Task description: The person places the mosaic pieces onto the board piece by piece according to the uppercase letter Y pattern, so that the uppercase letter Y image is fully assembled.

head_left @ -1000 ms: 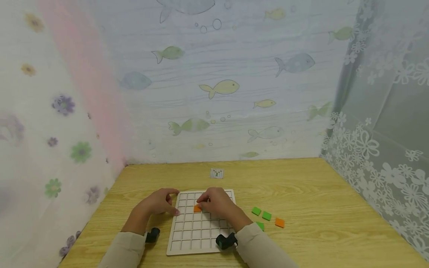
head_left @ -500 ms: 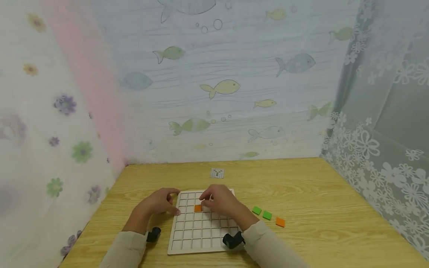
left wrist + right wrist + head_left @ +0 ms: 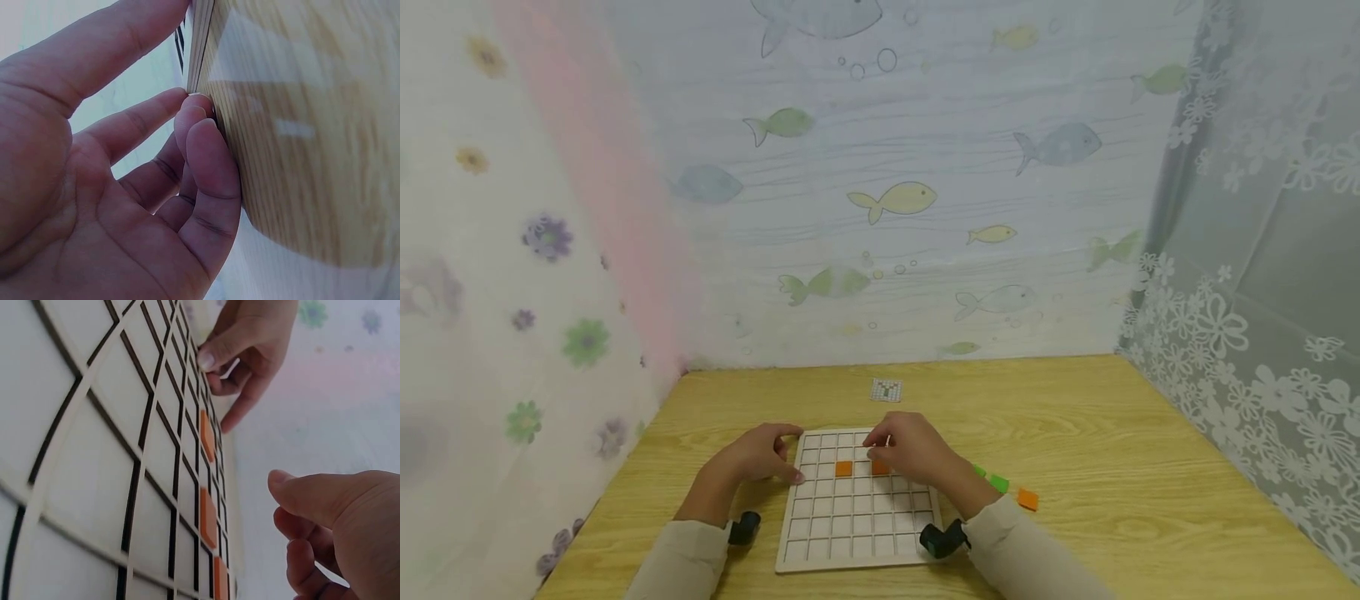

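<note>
A pale gridded board lies on the table. My left hand is at its left edge, index fingertip by the far corner and thumb lower down; the left wrist view has the other fingers curled low against the wood. Over the far rows hovers my right hand, fingers loosely bent, nothing between thumb and fingers in the right wrist view. Two orange square tiles show from the head: one in plain sight, the other just under the right thumb. A third orange tile appears in the right wrist view.
Right of the board lie loose tiles: a green tile, an orange tile and another green one partly behind the right forearm. A small patterned card lies beyond the board. Printed curtains surround the table.
My right hand has moved right across the board, away from the left orange tile, baring a second one. Its forearm now covers more of the loose green tiles. My left hand stays put.
</note>
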`<action>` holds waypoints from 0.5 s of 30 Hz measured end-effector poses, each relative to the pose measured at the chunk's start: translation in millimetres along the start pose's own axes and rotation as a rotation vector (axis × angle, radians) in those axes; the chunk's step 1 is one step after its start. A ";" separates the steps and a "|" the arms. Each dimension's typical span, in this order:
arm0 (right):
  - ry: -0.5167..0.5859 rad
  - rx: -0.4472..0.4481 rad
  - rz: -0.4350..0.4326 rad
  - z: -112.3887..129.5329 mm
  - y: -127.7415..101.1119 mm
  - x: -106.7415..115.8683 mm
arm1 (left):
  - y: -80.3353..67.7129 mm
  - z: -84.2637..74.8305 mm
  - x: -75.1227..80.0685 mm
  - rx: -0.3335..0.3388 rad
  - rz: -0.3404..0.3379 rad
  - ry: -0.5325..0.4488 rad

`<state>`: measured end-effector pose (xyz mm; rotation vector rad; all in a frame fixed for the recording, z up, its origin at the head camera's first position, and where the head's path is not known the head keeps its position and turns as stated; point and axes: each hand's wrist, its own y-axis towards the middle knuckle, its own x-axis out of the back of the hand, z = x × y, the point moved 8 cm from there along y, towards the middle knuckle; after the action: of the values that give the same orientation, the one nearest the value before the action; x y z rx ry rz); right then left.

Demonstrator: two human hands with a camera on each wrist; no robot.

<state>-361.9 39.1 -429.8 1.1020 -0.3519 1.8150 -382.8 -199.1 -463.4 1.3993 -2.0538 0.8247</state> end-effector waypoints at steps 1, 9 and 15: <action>0.002 0.001 -0.002 -1.3 -1.3 1.9 | -0.2 0.2 0.2 0.001 -0.003 0.003; -0.044 0.024 -0.027 -8.6 -13.9 17.6 | 0.6 0.7 1.7 -0.007 -0.013 0.014; -0.060 0.012 -0.035 -14.1 -23.7 27.3 | 0.3 1.5 0.1 -0.008 -0.008 0.011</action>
<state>-353.5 75.9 -420.6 1.1658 -0.3559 1.7580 -383.2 -200.2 -464.4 1.3948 -2.0396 0.8185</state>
